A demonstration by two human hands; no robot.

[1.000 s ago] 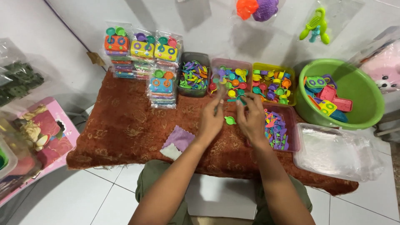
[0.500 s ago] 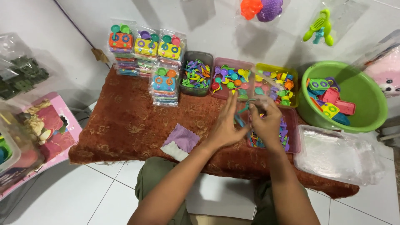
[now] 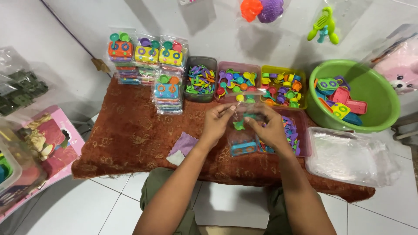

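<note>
Up close, both hands meet over the middle of the table.
Left hand (image 3: 216, 123): forearm rises from the lower left, wrist bent inward; thumb and forefinger are pinched on the top left edge of a clear bag (image 3: 242, 130), the other fingers loosely curled.
Right hand (image 3: 271, 129): forearm comes up from the lower right, palm down; fingers are closed on the bag's right edge, thumb tucked toward the left hand.
Bag: held upright between the two hands, just above the cloth (image 3: 126, 135); a small green toy (image 3: 238, 125) shows near its top and a blue-and-orange toy (image 3: 243, 149) sits at its bottom.
Purple tray (image 3: 304, 143): just beside the right hand, partly hidden by it, full of small purple and coloured pieces.
Trays behind: a grey tray (image 3: 200, 78), a pink tray (image 3: 237, 78) and a yellow tray (image 3: 284, 87) stand in a row past the hands, all holding small bright toys.
Green tub (image 3: 374, 100): at the right, well apart from the hands, holding flat toy pieces.
Packed stacks (image 3: 148, 65): at the far left of the cloth.
Purple rag (image 3: 183, 146): near the left forearm.
</note>
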